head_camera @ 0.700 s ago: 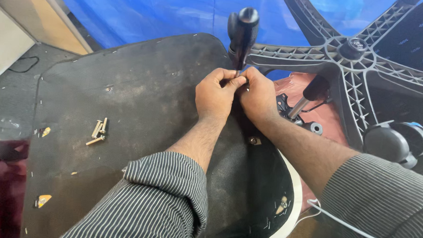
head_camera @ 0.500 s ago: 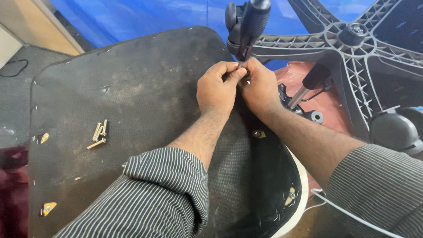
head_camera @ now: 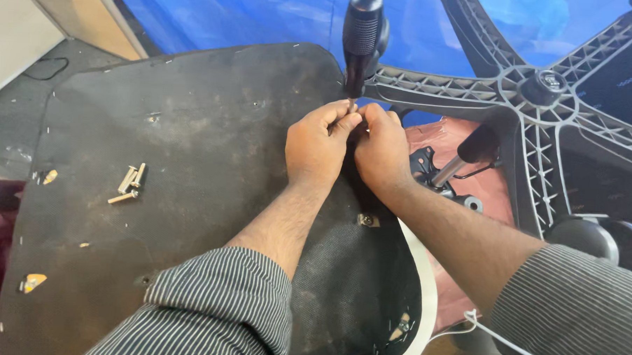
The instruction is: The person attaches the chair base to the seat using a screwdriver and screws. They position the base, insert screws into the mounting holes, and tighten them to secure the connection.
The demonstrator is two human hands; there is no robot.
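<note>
- Seat underside [head_camera: 177, 145], dark and scuffed, lies flat and fills most of the view; a black mesh panel [head_camera: 354, 284] overlaps its right edge.
- Chair base [head_camera: 543, 87], grey five-spoke star, rests to the right over blue sheeting [head_camera: 217, 13].
- Screwdriver [head_camera: 361, 39], black ribbed handle, stands upright at the seat's edge, tip hidden between the fingers.
- Left hand [head_camera: 317, 146] and right hand [head_camera: 383, 152] pressed together, fingertips pinching the shaft low down; whatever sits under the tip cannot be made out.
- Loose screws [head_camera: 128, 185] lie bare on the seat, well apart from the hands; no tray or box holds them.
- Risk, as I judge it: with nothing gripping the handle, the tip could slip off and jab a finger; unboxed screws could roll away.
</note>
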